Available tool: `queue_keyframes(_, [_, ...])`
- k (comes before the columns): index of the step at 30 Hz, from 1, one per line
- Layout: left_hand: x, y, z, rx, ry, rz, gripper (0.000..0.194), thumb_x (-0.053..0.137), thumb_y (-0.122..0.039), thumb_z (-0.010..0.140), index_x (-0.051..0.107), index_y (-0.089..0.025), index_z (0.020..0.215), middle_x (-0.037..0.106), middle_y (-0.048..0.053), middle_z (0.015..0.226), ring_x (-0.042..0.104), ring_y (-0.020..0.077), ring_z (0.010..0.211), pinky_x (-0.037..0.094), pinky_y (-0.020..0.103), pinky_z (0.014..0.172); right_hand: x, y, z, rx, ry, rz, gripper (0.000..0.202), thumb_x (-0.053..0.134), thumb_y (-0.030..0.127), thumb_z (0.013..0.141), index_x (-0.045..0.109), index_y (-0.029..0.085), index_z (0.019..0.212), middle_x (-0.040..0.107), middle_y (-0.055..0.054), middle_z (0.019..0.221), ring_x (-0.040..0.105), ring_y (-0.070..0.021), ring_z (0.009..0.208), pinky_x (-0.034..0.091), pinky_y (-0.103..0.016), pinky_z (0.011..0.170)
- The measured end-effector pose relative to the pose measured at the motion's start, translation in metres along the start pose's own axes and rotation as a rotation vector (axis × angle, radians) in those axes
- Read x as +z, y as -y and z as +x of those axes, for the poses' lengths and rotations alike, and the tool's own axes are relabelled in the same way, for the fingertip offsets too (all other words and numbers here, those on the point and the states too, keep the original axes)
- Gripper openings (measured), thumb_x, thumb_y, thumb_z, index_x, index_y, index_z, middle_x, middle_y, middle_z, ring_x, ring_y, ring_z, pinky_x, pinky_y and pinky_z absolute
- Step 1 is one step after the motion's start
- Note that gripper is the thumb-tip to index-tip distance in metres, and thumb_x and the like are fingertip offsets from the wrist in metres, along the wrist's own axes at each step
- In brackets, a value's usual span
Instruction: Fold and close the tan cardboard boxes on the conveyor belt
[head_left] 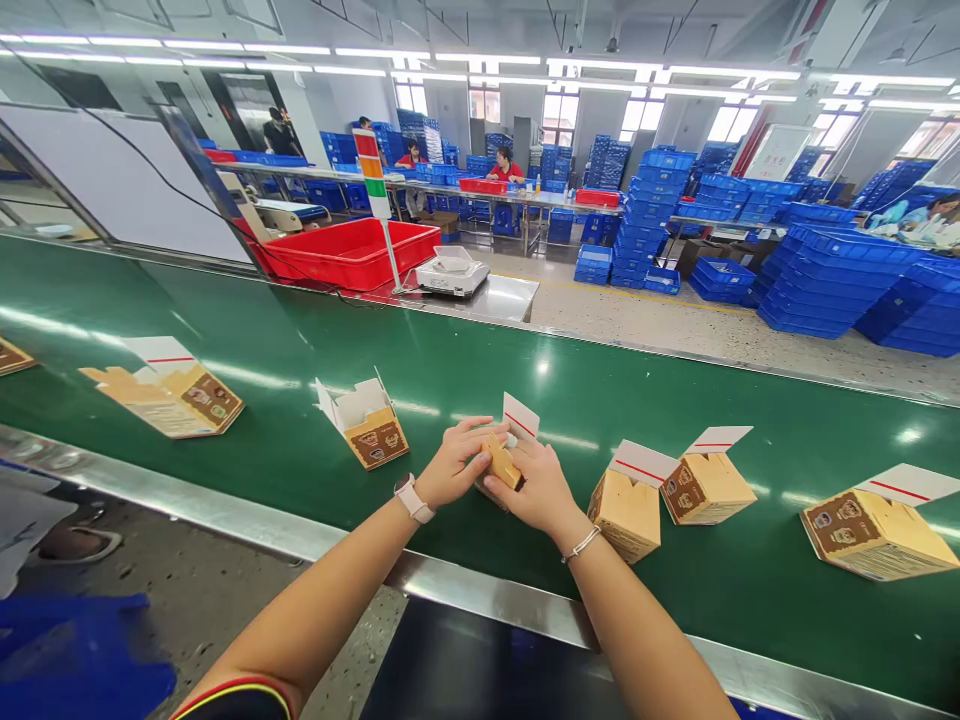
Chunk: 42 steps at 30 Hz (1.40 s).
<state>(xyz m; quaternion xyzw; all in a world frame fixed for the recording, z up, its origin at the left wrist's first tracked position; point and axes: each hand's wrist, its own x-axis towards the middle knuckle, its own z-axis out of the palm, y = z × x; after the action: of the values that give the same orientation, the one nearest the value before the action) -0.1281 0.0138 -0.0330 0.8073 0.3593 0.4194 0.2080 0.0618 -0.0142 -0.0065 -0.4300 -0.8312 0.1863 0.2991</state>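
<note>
A small brown and tan cardboard box (pixel 501 462) stands on the green conveyor belt (pixel 277 480) between my hands. Its white lid flap with a red stripe (pixel 521 415) sticks up behind. My left hand (pixel 456 465) grips the box from the left, thumb on the tan front flap and fingers reaching across the top. From the right, my right hand (pixel 541 487) is closed around the box's side, with its fingers over the top edge. My hands cover much of the box. Nearest to my right wrist sits another box (pixel 626 510) with its striped flap raised.
An open box (pixel 375 435) and a wider open one (pixel 180 395) lie to the left. Two boxes (pixel 709 485) (pixel 877 530) stand to the right. Beyond the belt are a red bin (pixel 352 255), a scale (pixel 451 272) and stacked blue crates (pixel 649 220). A metal rail (pixel 480 590) edges the belt.
</note>
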Motion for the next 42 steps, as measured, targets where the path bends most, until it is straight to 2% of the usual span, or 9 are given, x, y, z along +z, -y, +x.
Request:
queue_keyframes(4, [0.001,-0.011,0.015,0.022,0.113,0.094,0.052,0.03,-0.055,0.094,0.072,-0.025,0.1,0.071,0.008,0.109,0.052,0.0292,0.109,0.033,0.052,0.097,-0.004,-0.004,-0.004,0.03,0.014,-0.06,0.026,0.064,0.04,0.087,0.066,0.024,0.107,0.065,-0.008,0.11,0.055,-0.031,0.11,0.04,-0.057,0.097])
queue_keyframes(10, [0.021,-0.025,0.022,0.042,0.136,0.015,0.052,0.03,-0.054,0.091,0.07,-0.026,0.076,0.071,0.008,0.086,0.05,0.0266,0.088,0.034,0.046,0.086,0.016,-0.017,-0.026,-0.068,-0.517,0.034,0.041,0.057,0.04,0.089,0.058,0.015,0.121,0.054,-0.017,0.125,0.051,-0.0303,0.117,0.046,-0.048,0.099])
queue_keyframes(17, [0.041,-0.037,0.019,-0.068,0.087,-0.126,0.044,0.038,-0.051,0.09,0.063,-0.023,0.067,0.066,0.007,0.076,0.05,0.0258,0.086,0.036,0.044,0.085,-0.007,-0.015,-0.038,-0.016,-0.305,0.101,0.033,0.044,0.043,0.096,0.068,0.024,0.107,0.063,-0.008,0.114,0.05,-0.0295,0.116,0.037,-0.053,0.105])
queue_keyframes(23, [0.059,-0.049,0.028,-0.432,-0.215,-0.465,0.024,0.068,-0.033,0.072,0.056,-0.02,0.087,0.062,0.005,0.094,0.058,0.0191,0.085,0.044,0.037,0.085,-0.001,-0.022,-0.042,0.398,-0.657,0.634,0.035,0.067,0.046,0.074,0.054,0.021,0.094,0.059,-0.01,0.106,0.06,-0.0269,0.102,0.052,-0.044,0.091])
queue_keyframes(26, [0.063,-0.055,0.035,-0.595,-0.09,-0.651,0.045,0.072,-0.02,0.066,0.051,-0.018,0.106,0.061,0.009,0.111,0.061,0.0195,0.094,0.046,0.037,0.089,-0.001,-0.028,-0.041,0.622,-0.635,0.914,0.051,0.075,0.038,0.059,0.044,0.023,0.097,0.061,-0.006,0.1,0.062,-0.0254,0.097,0.054,-0.042,0.087])
queue_keyframes(31, [0.075,-0.06,0.044,-0.777,0.133,-0.917,0.038,0.069,-0.014,0.07,0.052,-0.016,0.104,0.064,0.01,0.105,0.064,0.021,0.096,0.049,0.039,0.09,-0.015,-0.04,-0.04,0.728,-0.503,1.002,0.049,0.075,0.025,0.052,0.05,0.023,0.094,0.065,-0.006,0.093,0.066,-0.0277,0.088,0.059,-0.041,0.073])
queue_keyframes(38, [0.077,-0.071,0.035,-0.72,0.038,-0.867,0.03,0.072,-0.027,0.074,0.055,-0.017,0.097,0.064,0.009,0.102,0.062,0.0197,0.096,0.048,0.037,0.091,-0.03,-0.057,-0.041,0.761,-0.473,0.918,0.042,0.072,0.026,0.052,0.052,0.021,0.089,0.065,-0.008,0.088,0.066,-0.0329,0.09,0.058,-0.05,0.075])
queue_keyframes(40, [0.063,-0.071,0.018,-0.569,-0.087,-0.748,0.031,0.069,-0.035,0.077,0.055,-0.018,0.099,0.063,0.009,0.103,0.061,0.0197,0.095,0.048,0.036,0.088,-0.033,-0.057,-0.047,0.748,-0.581,0.822,0.043,0.072,0.031,0.057,0.05,0.021,0.093,0.061,-0.011,0.101,0.058,-0.035,0.107,0.052,-0.056,0.088])
queue_keyframes(42, [0.04,-0.064,-0.002,-0.32,-0.369,-0.508,0.033,0.066,-0.042,0.079,0.054,-0.02,0.101,0.062,0.009,0.102,0.061,0.0203,0.092,0.049,0.035,0.08,-0.034,-0.048,-0.057,0.723,-0.741,0.702,0.045,0.07,0.038,0.063,0.047,0.022,0.099,0.05,-0.014,0.12,0.041,-0.034,0.127,0.037,-0.058,0.105])
